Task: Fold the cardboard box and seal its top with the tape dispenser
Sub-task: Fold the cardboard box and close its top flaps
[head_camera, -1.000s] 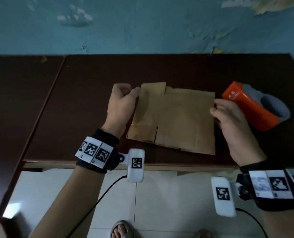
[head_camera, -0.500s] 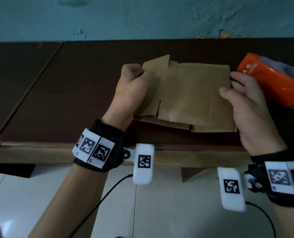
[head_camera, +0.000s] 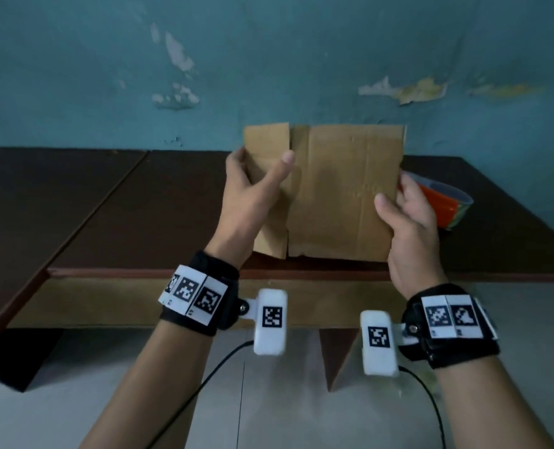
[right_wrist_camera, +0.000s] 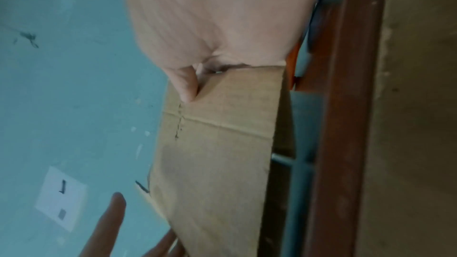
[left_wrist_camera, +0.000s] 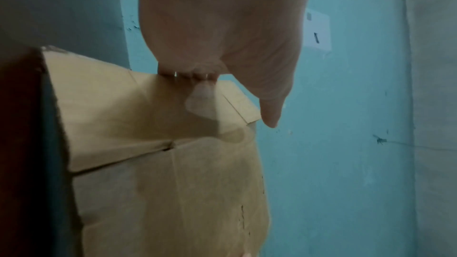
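The flattened brown cardboard box [head_camera: 340, 189] stands upright above the dark table [head_camera: 139, 215], held between both hands. My left hand [head_camera: 256, 186] grips its left edge, thumb on the near face and fingers behind. My right hand [head_camera: 405, 215] grips the right edge in the same way. In the left wrist view the left hand [left_wrist_camera: 222, 77] pinches the box [left_wrist_camera: 160, 192] at a flap. In the right wrist view the thumb of the right hand [right_wrist_camera: 197, 69] presses on the box [right_wrist_camera: 217, 153]. The orange tape dispenser [head_camera: 444, 202] lies on the table behind my right hand, partly hidden.
A teal wall [head_camera: 269, 59] with peeling paint rises right behind the table. The table's front edge [head_camera: 204, 273] runs just below the box. A second dark tabletop [head_camera: 42, 189] adjoins on the left. Cables hang from both wrist cameras over the tiled floor.
Both hands have lifted the flat box off the table and tipped it upright. The left thumb now lies across the near face. The tape dispenser has stayed in place.
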A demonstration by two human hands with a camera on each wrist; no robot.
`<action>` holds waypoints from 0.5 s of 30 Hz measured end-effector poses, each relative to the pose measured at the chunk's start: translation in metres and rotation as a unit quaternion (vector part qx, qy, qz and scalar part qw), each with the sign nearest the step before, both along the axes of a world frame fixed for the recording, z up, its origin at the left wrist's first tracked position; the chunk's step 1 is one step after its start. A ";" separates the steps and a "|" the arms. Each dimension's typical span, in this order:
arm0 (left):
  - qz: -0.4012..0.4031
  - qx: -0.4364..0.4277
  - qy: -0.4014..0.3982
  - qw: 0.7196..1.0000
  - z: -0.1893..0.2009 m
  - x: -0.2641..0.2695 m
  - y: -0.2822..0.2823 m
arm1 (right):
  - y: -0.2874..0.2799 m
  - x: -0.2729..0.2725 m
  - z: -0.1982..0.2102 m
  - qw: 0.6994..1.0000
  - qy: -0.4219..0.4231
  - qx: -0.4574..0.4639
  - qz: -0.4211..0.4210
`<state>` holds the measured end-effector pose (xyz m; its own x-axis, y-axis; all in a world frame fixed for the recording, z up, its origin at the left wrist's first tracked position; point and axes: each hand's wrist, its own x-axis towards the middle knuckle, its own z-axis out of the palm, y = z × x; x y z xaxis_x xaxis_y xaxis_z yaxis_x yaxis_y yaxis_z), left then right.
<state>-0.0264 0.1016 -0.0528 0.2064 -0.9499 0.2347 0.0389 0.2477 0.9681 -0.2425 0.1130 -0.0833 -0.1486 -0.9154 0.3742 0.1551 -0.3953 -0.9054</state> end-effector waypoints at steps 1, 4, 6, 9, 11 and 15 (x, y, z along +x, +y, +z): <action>-0.006 0.003 0.005 1.000 0.002 0.000 0.006 | 0.004 0.003 0.003 1.000 -0.005 -0.004 0.001; -0.030 0.003 0.017 0.999 0.007 -0.003 0.025 | 0.015 0.011 0.005 1.000 -0.009 -0.004 0.005; -0.042 0.004 0.039 0.998 0.006 -0.007 0.034 | 0.021 0.014 0.003 1.000 -0.001 -0.002 0.004; -0.039 0.002 0.078 0.996 0.005 -0.015 0.043 | 0.030 0.021 0.005 1.000 0.013 -0.010 -0.017; -0.025 -0.003 0.089 0.996 0.006 -0.019 0.045 | 0.035 0.027 0.008 0.999 0.018 -0.014 -0.038; -0.003 -0.017 0.094 0.995 0.012 -0.016 0.049 | 0.038 0.035 0.014 0.999 0.030 -0.013 -0.025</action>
